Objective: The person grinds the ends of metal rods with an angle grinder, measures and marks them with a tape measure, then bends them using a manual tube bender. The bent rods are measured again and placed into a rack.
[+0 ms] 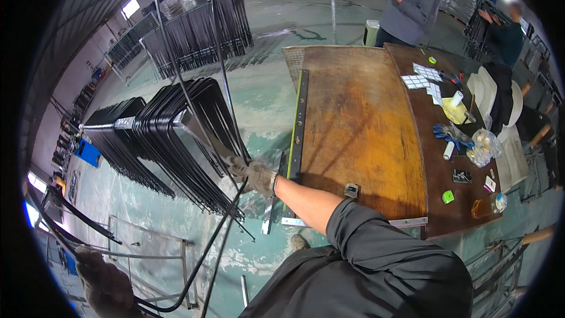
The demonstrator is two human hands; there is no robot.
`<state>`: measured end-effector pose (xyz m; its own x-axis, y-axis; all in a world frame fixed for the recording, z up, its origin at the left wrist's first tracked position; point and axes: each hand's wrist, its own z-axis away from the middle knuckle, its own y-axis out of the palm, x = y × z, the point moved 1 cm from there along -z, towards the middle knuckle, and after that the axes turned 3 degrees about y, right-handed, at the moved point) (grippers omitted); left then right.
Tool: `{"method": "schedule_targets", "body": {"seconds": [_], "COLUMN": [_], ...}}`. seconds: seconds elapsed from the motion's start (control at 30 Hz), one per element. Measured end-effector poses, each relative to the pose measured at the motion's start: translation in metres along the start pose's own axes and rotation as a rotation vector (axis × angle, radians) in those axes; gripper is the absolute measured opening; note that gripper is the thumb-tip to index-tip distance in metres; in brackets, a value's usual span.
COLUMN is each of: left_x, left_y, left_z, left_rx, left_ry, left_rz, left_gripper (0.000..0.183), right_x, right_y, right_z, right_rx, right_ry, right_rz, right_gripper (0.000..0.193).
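My right hand [254,176], gloved, is closed around the long black tubing [212,238], which extends from the top of the view, past the left side of the workbench [359,112], to a curved end at lower left. My left hand [109,285] (also gloved) is next to that curve; whether it grips, I cannot tell. Caution: a sideways swing could snag the tubing on the stacked bent tubes [182,115] behind it. A slack right-hand grip could let its length pivot and strike the workbench.
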<state>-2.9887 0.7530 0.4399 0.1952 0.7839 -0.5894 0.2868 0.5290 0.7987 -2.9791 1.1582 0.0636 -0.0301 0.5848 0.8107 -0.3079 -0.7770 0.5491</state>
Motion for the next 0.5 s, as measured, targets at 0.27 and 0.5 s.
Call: {"method": "schedule_targets", "body": {"seconds": [0.27,0.5], "left_x": [0.069,0.159], "left_y": [0.092,0.093], "left_z": [0.022,0.012], "left_rx": [0.597,0.176], "left_ry": [-0.161,-0.12], "left_rz": [-0.57,-0.963], "left_gripper": [0.031,0.02], "right_x": [-0.008,0.008], "right_y": [-0.039,-0.153], "right_z": [0.082,0.237], "right_rx": [0.002,-0.584], "right_ry": [0.14,-0.173], "right_rz": [-0.398,-0.222], "right_gripper": [0.044,0.029]}}
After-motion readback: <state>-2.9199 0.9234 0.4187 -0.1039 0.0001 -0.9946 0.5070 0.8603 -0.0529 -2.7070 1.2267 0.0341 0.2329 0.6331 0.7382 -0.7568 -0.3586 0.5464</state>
